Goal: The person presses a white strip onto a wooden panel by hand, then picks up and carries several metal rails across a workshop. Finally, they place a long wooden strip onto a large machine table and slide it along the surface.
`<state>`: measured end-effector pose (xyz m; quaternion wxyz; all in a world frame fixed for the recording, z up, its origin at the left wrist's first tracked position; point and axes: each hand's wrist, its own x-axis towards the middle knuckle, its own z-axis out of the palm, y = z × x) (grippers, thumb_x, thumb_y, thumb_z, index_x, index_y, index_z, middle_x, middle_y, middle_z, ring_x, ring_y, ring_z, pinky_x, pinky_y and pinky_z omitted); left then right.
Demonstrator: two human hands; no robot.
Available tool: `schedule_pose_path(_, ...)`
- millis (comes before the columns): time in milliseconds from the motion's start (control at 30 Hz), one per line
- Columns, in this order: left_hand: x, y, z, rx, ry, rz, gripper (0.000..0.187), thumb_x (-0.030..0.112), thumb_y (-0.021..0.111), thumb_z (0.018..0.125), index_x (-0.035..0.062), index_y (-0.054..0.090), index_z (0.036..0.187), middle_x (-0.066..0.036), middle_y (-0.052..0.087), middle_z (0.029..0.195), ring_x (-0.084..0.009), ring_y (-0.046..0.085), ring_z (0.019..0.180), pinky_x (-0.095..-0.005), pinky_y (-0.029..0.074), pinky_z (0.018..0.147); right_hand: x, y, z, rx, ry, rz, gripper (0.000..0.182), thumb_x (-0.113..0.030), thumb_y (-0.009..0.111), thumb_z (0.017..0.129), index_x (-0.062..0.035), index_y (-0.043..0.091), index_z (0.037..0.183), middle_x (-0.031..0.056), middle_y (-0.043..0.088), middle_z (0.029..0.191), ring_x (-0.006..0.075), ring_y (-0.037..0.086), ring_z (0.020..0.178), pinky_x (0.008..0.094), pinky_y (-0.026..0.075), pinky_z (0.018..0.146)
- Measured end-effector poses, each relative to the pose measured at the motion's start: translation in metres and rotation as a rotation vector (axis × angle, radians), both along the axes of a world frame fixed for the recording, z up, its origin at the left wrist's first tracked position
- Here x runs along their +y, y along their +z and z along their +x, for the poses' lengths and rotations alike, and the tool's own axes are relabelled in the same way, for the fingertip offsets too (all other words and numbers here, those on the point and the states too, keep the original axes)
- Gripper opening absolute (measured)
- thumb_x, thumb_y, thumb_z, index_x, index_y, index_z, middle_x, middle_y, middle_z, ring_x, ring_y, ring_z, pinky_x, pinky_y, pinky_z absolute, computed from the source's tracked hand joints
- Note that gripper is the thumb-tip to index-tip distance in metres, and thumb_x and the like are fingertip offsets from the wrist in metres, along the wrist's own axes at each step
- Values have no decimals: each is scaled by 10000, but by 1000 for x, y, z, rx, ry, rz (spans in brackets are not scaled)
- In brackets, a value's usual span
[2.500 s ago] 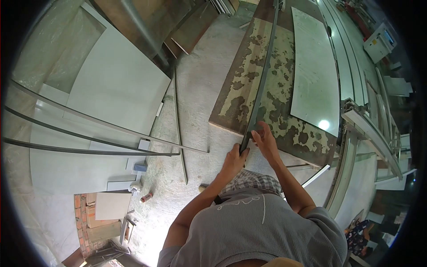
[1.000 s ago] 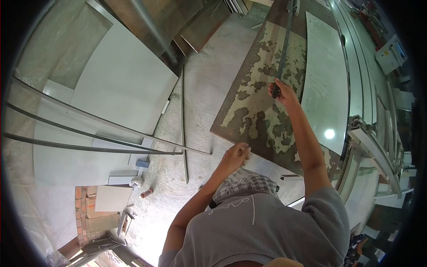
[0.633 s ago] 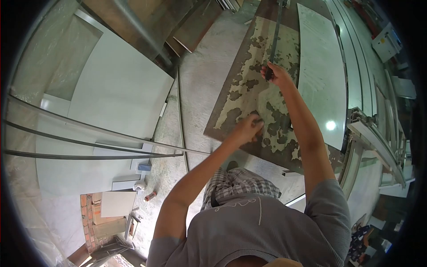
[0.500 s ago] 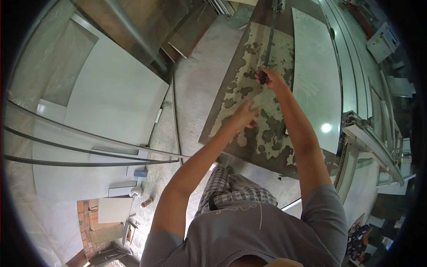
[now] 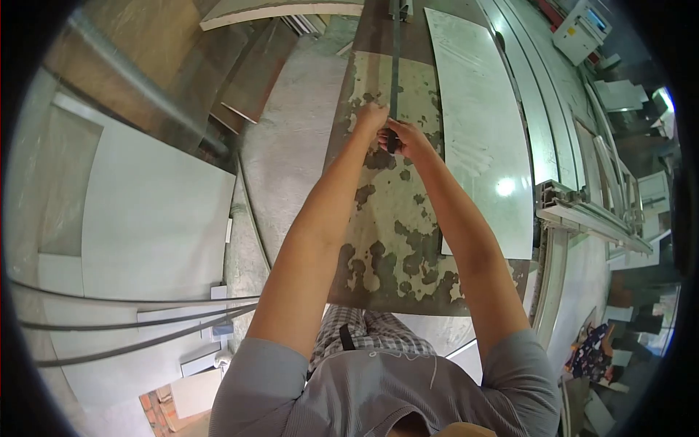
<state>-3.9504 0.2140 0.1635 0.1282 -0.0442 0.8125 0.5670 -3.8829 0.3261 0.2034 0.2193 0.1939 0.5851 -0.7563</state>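
A long, narrow dark strip (image 5: 395,69) runs from the far end of the worktable (image 5: 389,291) toward me. My right hand (image 5: 408,140) is closed around its near end, where a black part shows between the fingers. Right beside it, my left hand (image 5: 372,116) has its fingers curled together close to the strip; what they pinch, if anything, is hidden. Under both hands the table's brown surface is covered with pale, patchy areas. A large white panel (image 5: 480,138) lies on the table to the right of the strip.
Metal rails (image 5: 535,109) run along the table's right side, with a metal beam (image 5: 593,222) nearer me. Large white boards (image 5: 156,211) stand at left. Several dark thin strips (image 5: 145,320) stretch across the lower left. A white machine box (image 5: 581,33) is at far right.
My left hand has moved forward from over the near table to beside my right hand, its fingers now curled. The right hand keeps holding the strip. The view has shifted.
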Motion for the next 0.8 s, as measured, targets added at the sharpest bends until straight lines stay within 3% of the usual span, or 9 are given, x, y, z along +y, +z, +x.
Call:
schedule_pose_path(33, 4, -13, -23, 0, -34, 7, 363, 347, 524, 890, 1, 540, 998, -113, 550, 818, -217, 562, 620, -329, 461, 504, 1, 0, -3, 19, 28, -14, 238, -255, 518, 912, -44, 587, 999, 57, 620, 835, 174, 625, 680, 339, 537, 606)
schedule_pose_path(133, 14, 44, -24, -107, -28, -4, 311, 304, 505, 904, 2, 542, 969, -110, 575, 829, -225, 592, 666, -337, 465, 504, 0, 6, -13, 33, 12, 3, 228, -248, 514, 914, -52, 600, 995, 51, 610, 807, 173, 621, 668, 333, 539, 607)
schedule_pose_path(267, 26, 24, -76, -95, -97, 70, 243, 242, 495, 912, 10, 549, 963, -98, 596, 817, -223, 603, 669, -347, 473, 498, 8, 1, -30, 97, -8, -56, 288, -258, 537, 909, -43, 562, 1099, 71, 591, 867, 182, 611, 717, 323, 547, 635)
schedule_pose_path(300, 29, 29, -79, -121, -85, 136, 221, 220, 497, 912, 13, 549, 966, -94, 604, 813, -219, 607, 661, -350, 478, 495, 11, 1, -34, 108, -13, -82, 370, -271, 526, 915, -69, 490, 1222, 72, 584, 860, 176, 605, 710, 318, 543, 629)
schedule_pose_path(333, 31, 36, -82, -149, -70, 201, 199, 199, 498, 911, 16, 550, 969, -90, 612, 808, -215, 611, 653, -354, 483, 492, 13, -1, -37, 115, -23, -83, 370, -271, 526, 915, -69, 490, 1222, 72, 584, 860, 176, 605, 710, 318, 543, 629)
schedule_pose_path(400, 35, 34, -104, -127, -52, 221, 183, 189, 503, 910, 23, 544, 973, -92, 610, 803, -216, 610, 621, -358, 488, 489, 8, 5, -40, 158, -100, 66, 482, -263, 504, 927, -98, 342, 1349, 81, 582, 864, 169, 603, 697, 314, 542, 624)
schedule_pose_path(433, 33, 36, -113, -122, -52, 201, 178, 192, 498, 914, 27, 540, 965, -89, 607, 796, -219, 613, 622, -361, 491, 494, 5, 9, -40, 164, -108, 64, 482, -263, 504, 927, -98, 342, 1349, 81, 582, 864, 169, 603, 697, 314, 542, 624)
schedule_pose_path(500, 31, 35, -131, -116, -60, 176, 174, 194, 492, 917, 31, 537, 958, -86, 605, 790, -223, 616, 624, -363, 495, 499, -4, 21, -39, 171, -147, 255, 573, -256, 483, 936, -117, 198, 1412, 87, 576, 875, 158, 601, 682, 311, 541, 622)
schedule_pose_path(800, 48, 29, -175, -112, 0, 272, 183, 207, 502, 918, 36, 540, 967, -89, 604, 788, -228, 616, 612, -365, 515, 509, -7, 2, -81, 249, -174, 180, 549, -234, 453, 948, -153, 191, 1423, 85, 556, 931, 158, 596, 673, 304, 538, 616)
